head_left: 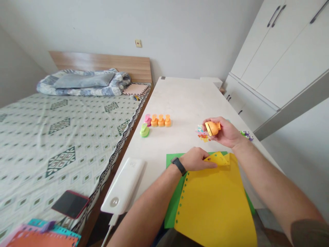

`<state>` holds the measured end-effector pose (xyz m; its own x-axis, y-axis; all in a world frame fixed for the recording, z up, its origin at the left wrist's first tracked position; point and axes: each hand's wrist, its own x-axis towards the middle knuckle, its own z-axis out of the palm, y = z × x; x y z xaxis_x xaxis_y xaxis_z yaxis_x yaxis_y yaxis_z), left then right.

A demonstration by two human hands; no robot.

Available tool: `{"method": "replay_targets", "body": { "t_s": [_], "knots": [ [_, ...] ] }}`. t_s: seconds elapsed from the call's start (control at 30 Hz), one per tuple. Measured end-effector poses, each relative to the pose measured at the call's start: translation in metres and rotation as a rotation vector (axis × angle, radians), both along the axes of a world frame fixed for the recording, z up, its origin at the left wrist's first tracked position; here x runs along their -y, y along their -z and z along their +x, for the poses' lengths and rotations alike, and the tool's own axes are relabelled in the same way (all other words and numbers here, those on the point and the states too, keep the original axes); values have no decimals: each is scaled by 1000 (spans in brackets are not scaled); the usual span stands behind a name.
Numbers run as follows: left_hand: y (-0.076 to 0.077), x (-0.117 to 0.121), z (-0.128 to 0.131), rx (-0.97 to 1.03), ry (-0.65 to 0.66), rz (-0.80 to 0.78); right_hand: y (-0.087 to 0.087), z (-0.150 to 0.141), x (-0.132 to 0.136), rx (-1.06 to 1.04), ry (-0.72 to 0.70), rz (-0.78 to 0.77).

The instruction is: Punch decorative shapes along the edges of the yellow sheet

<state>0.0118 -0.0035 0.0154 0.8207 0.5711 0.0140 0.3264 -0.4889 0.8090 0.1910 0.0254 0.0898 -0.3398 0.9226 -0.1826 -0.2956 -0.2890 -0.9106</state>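
My right hand (224, 132) is closed around an orange craft punch (212, 128), held above the table with its slotted side facing left. With my left hand (197, 159) I pinch the far edge of a yellow paper sheet (213, 202), whose corner is folded over. Small shapes are punched along the sheet's left edge and in the folded part. Under it lies a green sheet (171, 209). Small coloured paper cutouts (204, 138) lie on the table just below and left of the punch.
On the white table (185, 99) stand several orange punches (161, 120), a pink punch (147, 119) and a green punch (145, 130). A white power bank (124, 185) with a cable sits at the left edge. Green and purple pieces (246, 135) lie beyond my right forearm. A bed (64, 137) adjoins the left.
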Motion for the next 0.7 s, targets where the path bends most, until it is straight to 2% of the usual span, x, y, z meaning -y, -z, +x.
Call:
{"method": "replay_targets", "body": {
  "t_s": [0.27,0.37,0.5,0.7],
  "knots": [
    [0,0,-1,20,-1,11,-12,-25,-4,122,-49,18],
    [-1,0,-1,1,2,23,-15,-43,-10,212,-14,52],
    [-2,2,-2,-11,-8,-1,-7,-79,-30,546,39,192],
    [-4,5,0,-4,-53,-51,14,-151,-64,1024,-111,367]
  ]
}}
